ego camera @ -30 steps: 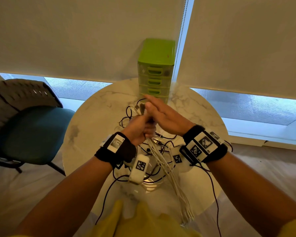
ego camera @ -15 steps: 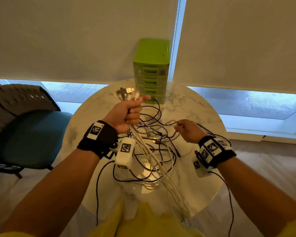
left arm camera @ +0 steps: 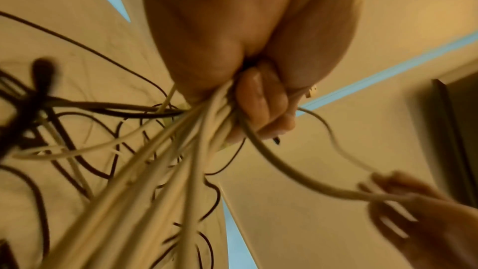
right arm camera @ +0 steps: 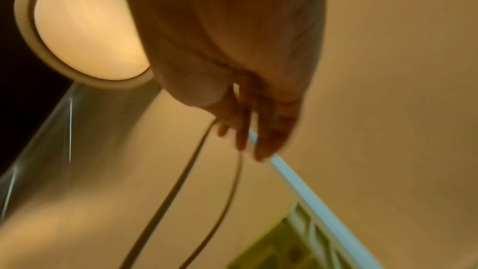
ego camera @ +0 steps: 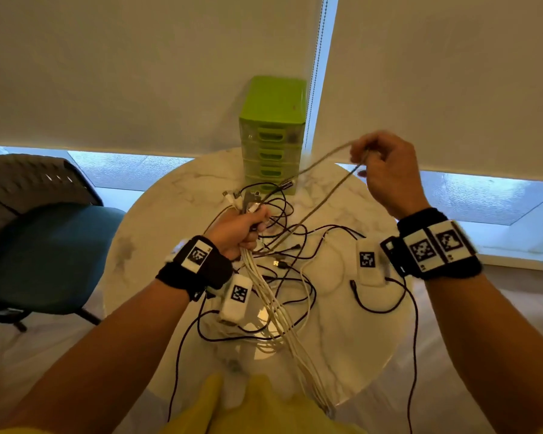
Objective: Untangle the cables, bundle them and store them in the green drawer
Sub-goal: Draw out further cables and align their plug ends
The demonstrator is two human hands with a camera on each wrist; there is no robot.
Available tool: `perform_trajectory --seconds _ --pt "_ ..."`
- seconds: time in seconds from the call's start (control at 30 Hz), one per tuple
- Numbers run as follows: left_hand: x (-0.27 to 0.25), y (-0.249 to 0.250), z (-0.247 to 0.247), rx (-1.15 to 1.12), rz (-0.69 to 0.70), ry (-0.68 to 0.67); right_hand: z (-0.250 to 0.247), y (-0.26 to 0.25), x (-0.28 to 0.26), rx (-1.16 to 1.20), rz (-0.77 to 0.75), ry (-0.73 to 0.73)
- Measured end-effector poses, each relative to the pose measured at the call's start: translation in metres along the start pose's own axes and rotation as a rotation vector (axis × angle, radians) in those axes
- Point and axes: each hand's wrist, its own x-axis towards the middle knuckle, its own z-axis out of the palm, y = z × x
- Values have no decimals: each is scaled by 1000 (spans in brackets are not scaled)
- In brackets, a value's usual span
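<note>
My left hand (ego camera: 243, 228) grips a bundle of white cables (ego camera: 275, 308) near their plug ends, above the round marble table (ego camera: 157, 233); the left wrist view shows its fingers (left arm camera: 261, 105) curled round the strands (left arm camera: 165, 161). My right hand (ego camera: 381, 166) is raised at the right and pinches one pale cable (ego camera: 320, 189) that runs in a loop down to the tangle; in the right wrist view that cable (right arm camera: 186, 171) hangs from the fingers (right arm camera: 245, 128). Loose black cables (ego camera: 298, 245) lie tangled on the table. The green drawer unit (ego camera: 271, 133) stands at the back, drawers closed.
A teal chair (ego camera: 44, 245) with a dark backrest stands left of the table. Roller blinds (ego camera: 138, 73) cover the window behind the drawer unit, with a bead chain (ego camera: 315, 67) hanging beside it. Black wrist-camera leads (ego camera: 414, 339) trail off the table's front.
My right hand has let go of the bundle, dropped to the tangle, then risen up and right, pulling one pale cable out. The left hand keeps holding the white bundle.
</note>
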Motion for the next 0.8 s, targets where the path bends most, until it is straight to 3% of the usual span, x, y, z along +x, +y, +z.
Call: perform_trajectory --seconds 0.07,0.13,0.2,0.27,0.33,0.47,0.57,0.63,0.7,0.8 --pt "0 0 3 85 46 65 1 15 -3 -360 132 -28" --pt "-2 1 11 167 81 105 11 16 -11 -478 15 -33" --pt "-5 6 21 180 106 75 32 7 -21 -519 -164 -233" --pt "-10 12 30 159 120 13 54 4 -31 -634 -226 -515" --pt "-13 15 32 157 121 -34 63 4 -35 -597 -225 -590" --pt "-16 14 25 166 85 -47 47 -2 -18 -395 -202 -361" --pt "-18 7 15 202 38 -31 18 -7 9 -55 -77 24" --pt "-17 1 7 205 8 -4 -2 -6 24 41 0 192" --pt "-15 -2 1 182 -11 29 -14 4 31 -187 91 116" --pt "-14 0 2 170 11 24 -4 11 15 -701 118 -151"
